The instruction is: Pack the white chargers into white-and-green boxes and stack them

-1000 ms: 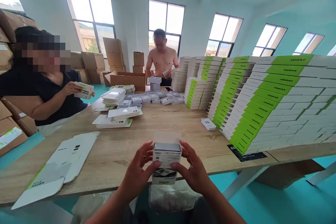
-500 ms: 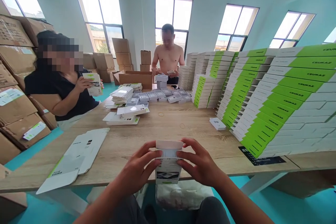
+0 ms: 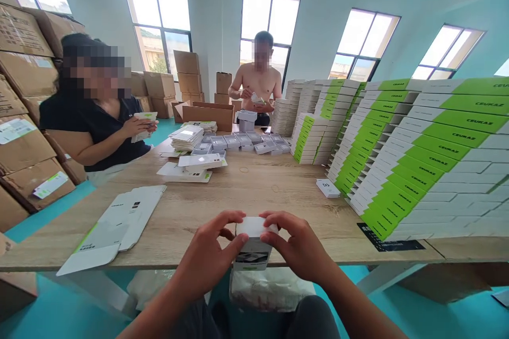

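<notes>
Pinching small white retail box (image 3: 253, 251) at 6 o'clock, fingers curled around it from left hand (image 3: 209, 254) and right hand (image 3: 300, 246), over wooden table (image 3: 278, 196) edge; hard squeeze could crush carton, slack grip drop it.

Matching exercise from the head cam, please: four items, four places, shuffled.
Items:
1. white box
2. flat box blank
3. green-striped boxes
4. brown cartons

Places:
A. stacked at left, beside the seated person
B. lying unfolded on the table, left of the hands
C. held between the left hand and right hand
D. in tall rows on the table's right side

Pairs: 1-C, 2-B, 3-D, 4-A
</notes>
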{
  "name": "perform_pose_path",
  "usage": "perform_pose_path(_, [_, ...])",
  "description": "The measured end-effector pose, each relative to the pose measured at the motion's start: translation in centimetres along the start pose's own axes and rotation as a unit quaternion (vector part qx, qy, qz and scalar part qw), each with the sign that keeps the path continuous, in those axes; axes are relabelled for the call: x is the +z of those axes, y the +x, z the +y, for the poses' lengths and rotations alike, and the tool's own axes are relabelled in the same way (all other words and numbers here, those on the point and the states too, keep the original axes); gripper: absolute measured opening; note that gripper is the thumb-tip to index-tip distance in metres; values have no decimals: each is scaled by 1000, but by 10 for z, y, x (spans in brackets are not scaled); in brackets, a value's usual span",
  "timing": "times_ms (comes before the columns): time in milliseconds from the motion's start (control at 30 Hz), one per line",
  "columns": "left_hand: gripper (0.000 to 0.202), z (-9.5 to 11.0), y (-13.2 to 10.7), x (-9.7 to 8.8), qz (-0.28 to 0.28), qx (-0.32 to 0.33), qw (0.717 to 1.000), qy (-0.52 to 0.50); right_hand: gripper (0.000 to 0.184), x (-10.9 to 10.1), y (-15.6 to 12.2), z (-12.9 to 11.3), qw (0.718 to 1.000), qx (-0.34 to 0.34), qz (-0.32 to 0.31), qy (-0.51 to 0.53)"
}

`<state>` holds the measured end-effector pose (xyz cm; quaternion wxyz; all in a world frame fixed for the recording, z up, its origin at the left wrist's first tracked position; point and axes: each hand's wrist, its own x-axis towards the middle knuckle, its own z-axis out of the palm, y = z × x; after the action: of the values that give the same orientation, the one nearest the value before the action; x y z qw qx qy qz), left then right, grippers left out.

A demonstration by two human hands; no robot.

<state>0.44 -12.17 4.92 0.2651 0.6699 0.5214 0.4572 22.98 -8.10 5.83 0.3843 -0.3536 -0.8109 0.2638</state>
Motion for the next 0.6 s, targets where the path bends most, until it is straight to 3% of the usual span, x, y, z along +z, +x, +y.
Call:
perform_pose_path(67, [27,4,4,3,16,-26,998,-55,13,3,2,0,999,39,23,12])
perform_pose_path(133, [25,7,7,5,28,-27,996,-84,12,6,3,-1,998,55,27,25])
perform_pose_path(333, [20,7,5,5,16,-3,995,-96,14,3,2,5,999,30,13,41])
perform_pose_path(433, [21,0,1,0,7,69,997,-40,8,-2,-1,17,997,-76,-7,20])
perform_pose_path(500, [26,-9,0,-5,0,156,988,14,10,-5,-3,25,988,-151,-18,-3])
perform_pose_path(600, [37,-31,0,-6,0,272,959,79,13,-3,-4,32,981,-191,-17,-32])
